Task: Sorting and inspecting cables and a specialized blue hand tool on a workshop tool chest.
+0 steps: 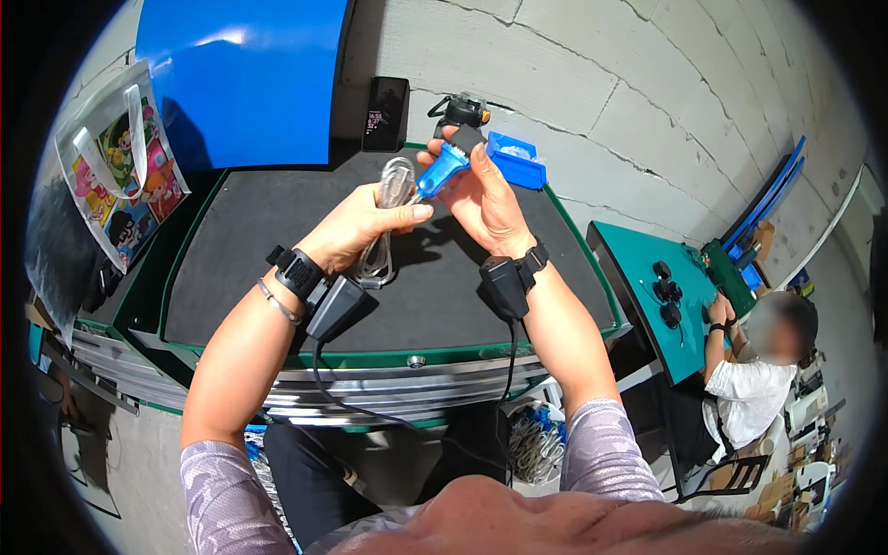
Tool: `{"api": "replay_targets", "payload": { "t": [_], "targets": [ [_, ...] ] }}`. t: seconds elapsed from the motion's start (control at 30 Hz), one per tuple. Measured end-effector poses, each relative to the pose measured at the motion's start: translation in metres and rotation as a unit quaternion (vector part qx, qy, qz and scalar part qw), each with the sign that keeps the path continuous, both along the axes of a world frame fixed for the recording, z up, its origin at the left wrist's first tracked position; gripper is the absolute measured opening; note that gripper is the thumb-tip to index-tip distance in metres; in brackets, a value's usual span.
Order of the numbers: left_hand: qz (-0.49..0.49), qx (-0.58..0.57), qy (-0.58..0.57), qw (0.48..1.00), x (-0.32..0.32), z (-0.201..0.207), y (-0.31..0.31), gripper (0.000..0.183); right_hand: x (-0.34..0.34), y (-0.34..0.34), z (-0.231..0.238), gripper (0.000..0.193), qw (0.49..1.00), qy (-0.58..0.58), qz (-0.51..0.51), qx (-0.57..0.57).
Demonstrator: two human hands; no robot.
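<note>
Over the dark mat, my left hand [356, 220] is closed round a coiled grey cable [376, 261], whose loops stick out above and below the fingers. The cable leads to a translucent blue connector [442, 172], which my right hand [492, 205] grips between thumb and fingers. At the connector's upper end sits a black block-like piece [469, 139], also among the right fingers; whether it is joined to the connector I cannot tell. Both wrists wear black straps with black boxes [339, 310] hanging near them, and thin black leads run down from these.
The mat [245, 240] covers a green-edged workbench. At its back stand a black display device [385, 116], a black strapped item [460, 111] and a blue bin [518, 166]. A patterned bag [125, 176] hangs left. Bundled cables [536, 449] lie below. Someone sits at a green table [629, 277] right.
</note>
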State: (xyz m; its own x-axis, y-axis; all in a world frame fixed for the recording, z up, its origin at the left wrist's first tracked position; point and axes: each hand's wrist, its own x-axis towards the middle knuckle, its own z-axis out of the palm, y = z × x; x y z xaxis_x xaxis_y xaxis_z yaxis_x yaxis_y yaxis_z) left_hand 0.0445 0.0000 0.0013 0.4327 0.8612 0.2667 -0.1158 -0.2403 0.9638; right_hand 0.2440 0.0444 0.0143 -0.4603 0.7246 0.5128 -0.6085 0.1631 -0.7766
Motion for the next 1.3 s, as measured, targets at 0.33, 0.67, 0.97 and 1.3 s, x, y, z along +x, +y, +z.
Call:
{"api": "replay_targets", "payload": {
  "t": [0.33,0.67,0.97,1.3],
  "targets": [
    [-0.006,-0.058,-0.023,0.998,0.001,-0.013,0.013,0.026,0.004,0.014,-0.010,0.056,0.987,-0.080,-0.087,-0.105],
    [-0.001,-0.051,-0.074,0.996,-0.001,-0.012,0.016,0.036,-0.001,0.015,-0.021,0.067,0.967,-0.191,-0.086,-0.141],
    [0.093,0.047,0.108,0.989,-0.004,-0.011,0.015,0.036,-0.007,0.005,-0.019,0.044,0.974,-0.193,-0.122,0.012],
    [0.003,-0.081,0.042,0.996,-0.003,-0.017,0.016,0.040,0.001,0.018,-0.022,0.032,0.987,-0.113,-0.116,-0.002]
  ]
}}
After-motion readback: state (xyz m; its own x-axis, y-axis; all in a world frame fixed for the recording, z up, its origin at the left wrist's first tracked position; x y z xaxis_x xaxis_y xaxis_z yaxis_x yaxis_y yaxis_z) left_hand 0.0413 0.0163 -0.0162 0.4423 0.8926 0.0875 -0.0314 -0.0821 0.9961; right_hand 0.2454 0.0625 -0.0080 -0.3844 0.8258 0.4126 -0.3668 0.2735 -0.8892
